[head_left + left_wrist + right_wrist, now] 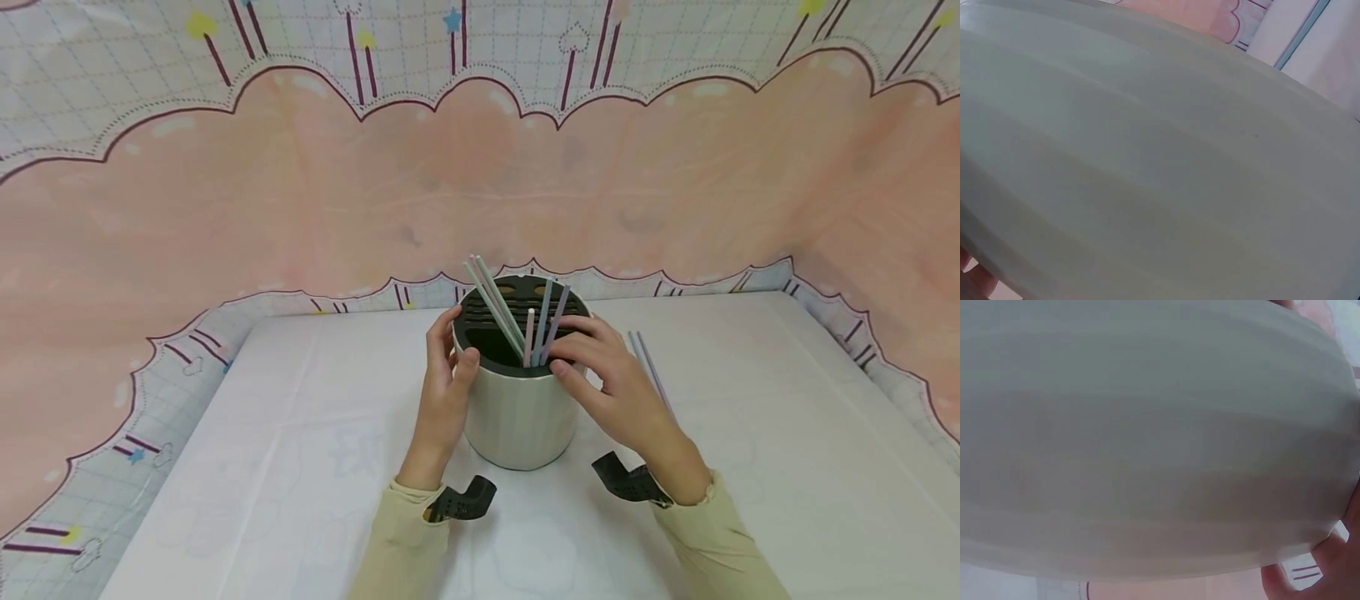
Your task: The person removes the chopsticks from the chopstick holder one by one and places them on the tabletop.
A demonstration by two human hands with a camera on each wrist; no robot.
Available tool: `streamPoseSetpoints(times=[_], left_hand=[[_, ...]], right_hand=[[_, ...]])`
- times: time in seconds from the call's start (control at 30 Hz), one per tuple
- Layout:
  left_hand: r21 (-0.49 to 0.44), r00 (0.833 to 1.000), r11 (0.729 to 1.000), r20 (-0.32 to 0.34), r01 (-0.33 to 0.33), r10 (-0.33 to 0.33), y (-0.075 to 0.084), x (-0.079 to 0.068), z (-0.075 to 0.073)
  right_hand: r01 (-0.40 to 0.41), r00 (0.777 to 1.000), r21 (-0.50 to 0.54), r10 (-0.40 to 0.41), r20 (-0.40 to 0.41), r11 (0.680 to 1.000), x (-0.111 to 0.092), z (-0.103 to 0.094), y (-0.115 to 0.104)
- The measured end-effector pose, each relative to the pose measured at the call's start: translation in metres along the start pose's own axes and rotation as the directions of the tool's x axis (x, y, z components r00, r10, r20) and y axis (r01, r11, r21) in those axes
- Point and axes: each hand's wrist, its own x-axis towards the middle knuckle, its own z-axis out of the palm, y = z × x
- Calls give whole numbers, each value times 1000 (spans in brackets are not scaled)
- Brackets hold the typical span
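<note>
Reaching in from the lower edge, two pale yellow sleeves (401, 546) lay nearest to us, with a black wrist piece (471, 498) at each cuff. Beyond them we saw the left hand (447, 383) gripping a pale ribbed container (520, 425), thumb at the rim and fingers curved round the side. The right hand (626, 387) rested opposite, its fingers bent over the rim, their tips close to a purple stick (557, 323); whether they pinched it or only touched the rim, we could not tell. The container stood upright between the hands on a white table (300, 433), topped by a black slotted lid (517, 310). In the lid's front opening leaned pale green sticks (500, 305), a shorter pink stick (529, 333), a blue stick (543, 321) and the purple one, contents that only the head view gave us. Both wrist views were mostly filled by the container's broad ribs; the right one showed us bent fingers at its edge, the left one a narrow blue strip (1303, 34) past it. Just beyond the right forearm we found loose sticks (655, 371) on the table, and farthest off, a peach backdrop (450, 183) with scalloped outlines
</note>
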Motion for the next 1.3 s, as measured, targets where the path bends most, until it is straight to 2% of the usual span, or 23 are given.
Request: streamPoseSetpoints(times=[0.2, 0.4, 0.53, 0.67, 0.77, 0.87, 0.97, 1.03, 1.17, 1.27, 1.3], left_hand=[[5, 1000, 1000, -5, 2, -2, 0, 1, 1], [14, 1000, 1000, -8, -7, 7, 0, 1, 0], [13, 1000, 1000, -5, -9, 10, 0, 2, 1], [1, 1000, 1000, 3, -8, 8, 1, 3, 1], [-4, 1000, 1000, 7, -7, 7, 1, 4, 2], [-1, 1000, 1000, 8, -4, 4, 1, 4, 3], [7, 1000, 1000, 6, -2, 2, 2, 4, 3], [10, 1000, 1000, 5, 0, 0, 3, 4, 3], [10, 1000, 1000, 0, 1, -1, 4, 4, 2], [6, 1000, 1000, -2, 3, -3, 4, 4, 2], [5, 1000, 1000, -3, 3, -3, 3, 4, 2]], right_hand=[[-59, 998, 36, 59, 9, 998, 0, -2, -3], [-106, 994, 135, 105, 17, 985, 2, -3, -5], [-152, 987, 181, 158, -18, 972, 2, -4, -4], [-173, 976, 232, 199, -92, 957, 2, -5, -7], [-134, 965, 324, 198, -174, 937, 4, -7, -14], [-92, 940, 406, 214, -265, 909, 5, -9, -16], [-68, 914, 458, 239, -328, 886, 4, -9, -7], [-61, 901, 471, 251, -352, 880, 4, -11, -8], [-51, 892, 496, 263, -368, 867, 5, -13, -11], [-9, 877, 547, 269, -399, 837, 7, -16, -12], [22, 870, 575, 268, -414, 818, 7, -17, -12]])
